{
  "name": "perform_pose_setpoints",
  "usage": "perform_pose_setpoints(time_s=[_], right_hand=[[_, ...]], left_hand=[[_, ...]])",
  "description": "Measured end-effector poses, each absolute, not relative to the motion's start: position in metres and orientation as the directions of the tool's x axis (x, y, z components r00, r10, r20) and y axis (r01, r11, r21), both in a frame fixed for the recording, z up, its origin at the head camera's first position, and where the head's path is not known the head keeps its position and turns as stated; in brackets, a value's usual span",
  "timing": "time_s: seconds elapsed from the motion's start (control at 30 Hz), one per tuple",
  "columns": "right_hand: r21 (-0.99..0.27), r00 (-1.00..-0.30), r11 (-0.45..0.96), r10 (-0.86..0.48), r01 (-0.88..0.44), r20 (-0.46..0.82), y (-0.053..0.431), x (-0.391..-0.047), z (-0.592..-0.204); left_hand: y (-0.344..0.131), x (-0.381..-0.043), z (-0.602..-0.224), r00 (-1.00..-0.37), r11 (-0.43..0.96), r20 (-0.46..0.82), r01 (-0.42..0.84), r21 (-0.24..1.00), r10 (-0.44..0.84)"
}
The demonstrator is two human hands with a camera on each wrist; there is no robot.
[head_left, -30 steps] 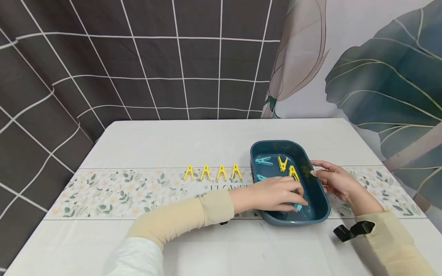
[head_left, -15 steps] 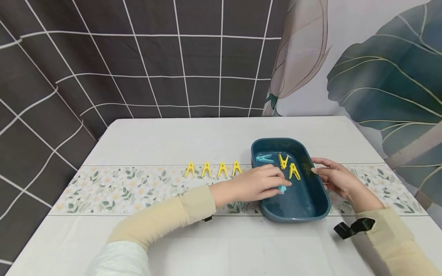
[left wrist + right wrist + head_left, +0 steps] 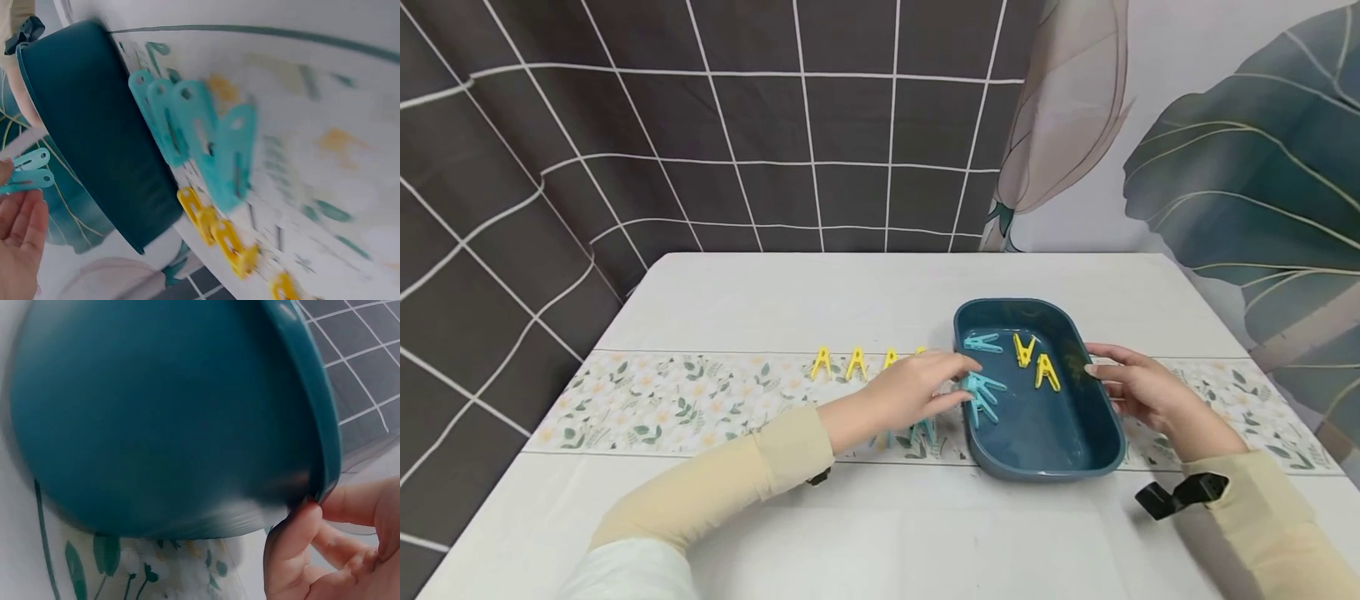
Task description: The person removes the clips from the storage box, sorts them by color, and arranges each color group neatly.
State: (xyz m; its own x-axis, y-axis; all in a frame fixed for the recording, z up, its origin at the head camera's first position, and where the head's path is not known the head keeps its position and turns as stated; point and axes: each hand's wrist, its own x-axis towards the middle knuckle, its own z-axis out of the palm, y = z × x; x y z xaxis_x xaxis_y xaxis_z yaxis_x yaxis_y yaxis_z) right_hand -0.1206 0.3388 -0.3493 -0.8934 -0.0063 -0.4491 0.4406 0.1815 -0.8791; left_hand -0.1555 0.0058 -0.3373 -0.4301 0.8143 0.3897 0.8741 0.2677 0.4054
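My left hand (image 3: 917,387) is over the left rim of a dark blue plastic basin (image 3: 1045,471), pinching a turquoise clothespin (image 3: 31,180) between thumb and fingers. Inside the basin lie another turquoise clothespin (image 3: 982,342) near the back and one (image 3: 982,410) just below the hand. Two yellow clothespins (image 3: 1024,350) also lie in there. My right hand (image 3: 1138,392) grips the basin's right rim, with the thumb on the wall in the right wrist view. Turquoise clothespins (image 3: 234,156) stand on the table left of the basin, partly hidden by my left forearm in the head view.
A row of yellow clothespins (image 3: 855,363) stands on the tablecloth's flowered band (image 3: 677,400), its right end partly covered by my left hand. White cloth (image 3: 887,533) covers the table. A dark grid curtain (image 3: 737,125) hangs behind.
My left hand has moved left and back from the basin's middle to its left rim, still holding a turquoise clothespin. The right hand keeps its hold on the rim.
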Motion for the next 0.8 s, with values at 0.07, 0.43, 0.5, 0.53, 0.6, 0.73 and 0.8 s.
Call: perform_pose_setpoints(time_s=[0.07, 0.43, 0.5, 0.53, 0.6, 0.73, 0.8], right_hand=[[-0.869, -0.893, 0.226, 0.011, 0.441, -0.45, 0.338, -0.121, -0.347], [-0.793, -0.893, 0.421, 0.116, 0.44, -0.434, 0.335, -0.12, -0.341], [-0.794, -0.893, 0.418, 0.121, 0.442, -0.433, 0.336, -0.119, -0.341], [-0.794, -0.892, 0.415, 0.127, 0.444, -0.433, 0.335, -0.119, -0.342], [-0.794, -0.891, 0.41, 0.139, 0.449, -0.432, 0.335, -0.119, -0.343], [-0.804, -0.889, 0.382, 0.152, 0.455, -0.431, 0.333, -0.12, -0.345], [-0.809, -0.887, 0.366, 0.15, 0.46, -0.436, 0.332, -0.12, -0.346]], left_hand=[[-0.001, -0.157, -0.339, -0.485, 0.297, 0.395, 0.843, 0.447, 0.78], [-0.037, -0.164, -0.349, -0.656, 0.399, 0.302, 0.695, 0.598, 0.692], [-0.044, -0.164, -0.35, -0.683, 0.431, 0.255, 0.661, 0.615, 0.684], [-0.047, -0.164, -0.35, -0.695, 0.445, 0.23, 0.643, 0.623, 0.681], [-0.054, -0.164, -0.352, -0.719, 0.472, 0.184, 0.604, 0.642, 0.67], [-0.068, -0.164, -0.354, -0.778, 0.516, 0.1, 0.5, 0.696, 0.62], [-0.074, -0.164, -0.357, -0.811, 0.538, 0.056, 0.436, 0.722, 0.582]])
